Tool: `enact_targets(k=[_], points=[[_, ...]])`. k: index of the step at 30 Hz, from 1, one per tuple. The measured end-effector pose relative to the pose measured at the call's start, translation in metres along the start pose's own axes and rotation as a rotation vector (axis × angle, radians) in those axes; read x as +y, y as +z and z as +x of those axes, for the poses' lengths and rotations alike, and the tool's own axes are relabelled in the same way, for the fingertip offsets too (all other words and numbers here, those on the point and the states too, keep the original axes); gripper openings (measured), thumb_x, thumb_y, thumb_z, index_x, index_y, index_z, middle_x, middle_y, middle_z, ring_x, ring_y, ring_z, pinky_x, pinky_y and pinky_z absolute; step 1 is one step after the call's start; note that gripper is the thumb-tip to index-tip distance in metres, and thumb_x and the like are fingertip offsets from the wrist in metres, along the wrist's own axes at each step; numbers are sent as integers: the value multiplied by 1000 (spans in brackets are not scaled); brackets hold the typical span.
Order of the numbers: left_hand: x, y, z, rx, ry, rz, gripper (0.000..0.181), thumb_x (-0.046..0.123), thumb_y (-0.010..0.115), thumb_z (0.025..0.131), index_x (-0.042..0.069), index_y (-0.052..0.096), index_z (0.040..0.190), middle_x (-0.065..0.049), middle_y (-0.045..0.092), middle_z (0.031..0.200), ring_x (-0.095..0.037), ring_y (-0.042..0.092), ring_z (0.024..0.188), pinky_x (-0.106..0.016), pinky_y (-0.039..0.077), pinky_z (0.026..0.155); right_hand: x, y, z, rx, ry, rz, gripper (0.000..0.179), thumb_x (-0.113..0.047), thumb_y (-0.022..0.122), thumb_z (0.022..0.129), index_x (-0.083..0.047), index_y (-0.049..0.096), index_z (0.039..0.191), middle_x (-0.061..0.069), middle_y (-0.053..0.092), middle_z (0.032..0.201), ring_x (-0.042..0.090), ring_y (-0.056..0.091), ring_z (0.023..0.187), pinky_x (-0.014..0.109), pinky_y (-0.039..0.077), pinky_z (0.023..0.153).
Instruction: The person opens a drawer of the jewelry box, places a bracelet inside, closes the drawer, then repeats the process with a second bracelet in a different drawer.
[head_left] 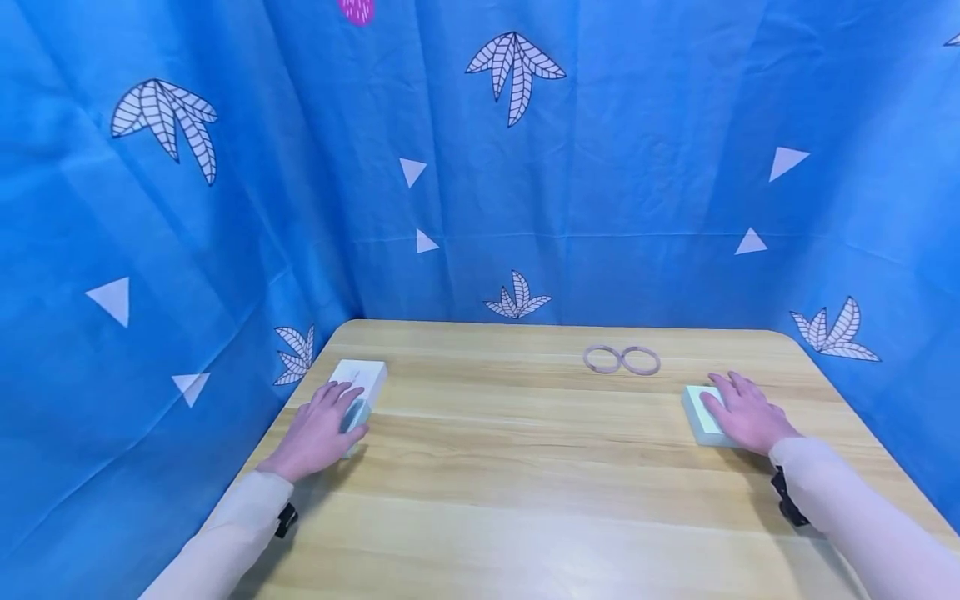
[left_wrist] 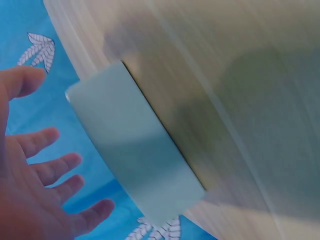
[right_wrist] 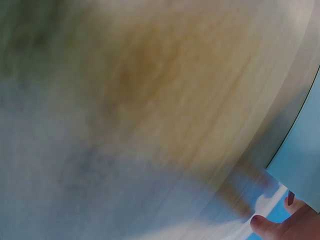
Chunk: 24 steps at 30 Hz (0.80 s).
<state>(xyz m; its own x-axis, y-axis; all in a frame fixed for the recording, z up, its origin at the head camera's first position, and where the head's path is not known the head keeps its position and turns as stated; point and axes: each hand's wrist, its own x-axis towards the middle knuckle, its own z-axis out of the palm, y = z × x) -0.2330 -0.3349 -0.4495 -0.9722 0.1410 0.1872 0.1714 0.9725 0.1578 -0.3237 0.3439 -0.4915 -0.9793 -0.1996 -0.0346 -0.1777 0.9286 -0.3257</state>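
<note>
At the table's left side is a box (head_left: 363, 377) with a white part at its far end and a pale blue-green part nearer me. My left hand (head_left: 321, 429) is over its near part, fingers spread. In the left wrist view the box's smooth blue-green face (left_wrist: 135, 145) lies beside the spread, slightly bent fingers, with a gap between them. On the right, my right hand (head_left: 750, 414) overlaps a pale mint box (head_left: 701, 417), its thumb lying over the top. The right wrist view catches only part of the blue-green face (right_wrist: 302, 155), with fingertips by its lower corner.
Two thin, pale purplish rings (head_left: 602, 359) lie side by side toward the back of the wooden table (head_left: 510, 467). A blue curtain (head_left: 637, 167) with white leaf and triangle prints hangs behind the table and along both sides.
</note>
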Motion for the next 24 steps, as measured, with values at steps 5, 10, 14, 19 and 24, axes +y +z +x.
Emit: enact_targets(k=[5,10,14,19,24], points=[[-9,0,0,-20,-5,15,65,38,68,93,6,50,146,-24,45,150,-46,35,139,-72,36,101,-1,-1,-2,-5,3,8,76,-56,19,107,1,22,156,43,12,155,65,13,138,85,22,95],[-15,0,-2,-32,-13,19,65,40,68,93,8,51,146,-23,46,149,-45,37,138,-72,37,100,-1,-1,-3,-7,1,9,76,-56,19,106,1,22,156,43,12,155,65,13,139,85,22,94],[-16,-2,-1,-55,-11,15,64,42,69,92,9,53,144,-22,46,149,-44,38,137,-72,37,100,1,-3,-5,-11,2,9,76,-56,18,106,2,21,156,43,11,155,66,13,138,86,21,94],[-21,-2,-3,-115,-30,17,69,47,68,92,9,50,147,-22,42,153,-45,34,139,-73,32,104,0,-5,-6,-14,-1,15,76,-55,20,107,3,21,156,45,11,154,66,12,137,86,20,93],[-27,0,-9,-156,-74,8,73,52,64,94,11,46,151,-24,33,158,-49,29,142,-74,27,109,-2,-3,-4,-19,-7,20,76,-56,20,107,2,21,156,44,11,154,66,12,137,86,20,94]])
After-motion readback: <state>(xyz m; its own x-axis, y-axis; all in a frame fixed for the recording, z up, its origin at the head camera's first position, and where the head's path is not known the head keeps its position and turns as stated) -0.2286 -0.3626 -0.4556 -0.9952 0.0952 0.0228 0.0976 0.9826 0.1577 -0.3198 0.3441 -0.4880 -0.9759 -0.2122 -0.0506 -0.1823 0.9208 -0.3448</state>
